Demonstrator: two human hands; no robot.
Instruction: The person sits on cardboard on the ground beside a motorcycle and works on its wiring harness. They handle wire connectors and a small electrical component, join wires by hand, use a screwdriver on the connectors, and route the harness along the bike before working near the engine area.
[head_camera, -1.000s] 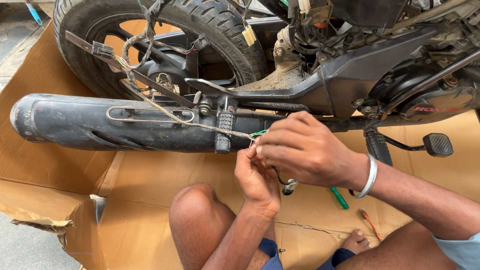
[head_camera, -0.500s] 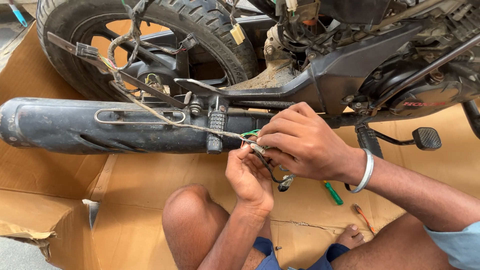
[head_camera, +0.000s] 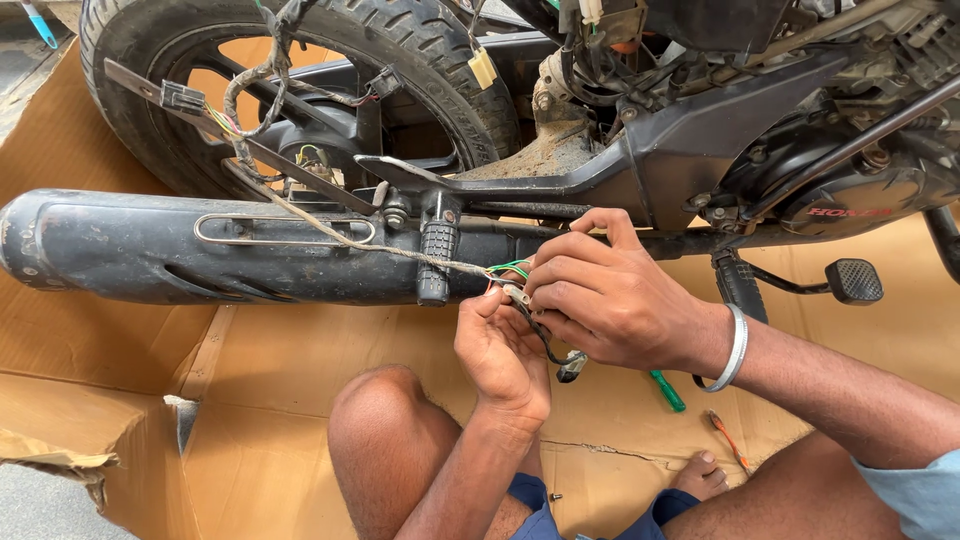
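At the centre of the frame, a wire bundle (head_camera: 505, 280) is pinched by the left hand (head_camera: 503, 352) and gripped by the right hand (head_camera: 610, 295), just below the black exhaust pipe (head_camera: 200, 248).

I see flattened brown cardboard (head_camera: 300, 370) spread over the ground, and it carries everything here. Its left edge (head_camera: 60, 455) is torn and folded up, with grey pavement (head_camera: 40, 505) showing beyond it. The motorcycle's rear tyre (head_camera: 420, 50) stands on the cardboard at the top. A green-handled screwdriver (head_camera: 667, 390) lies on it near my right wrist, and an orange-handled tool (head_camera: 728, 442) lies just beside my bare foot (head_camera: 697, 475), which rests on the sheet.
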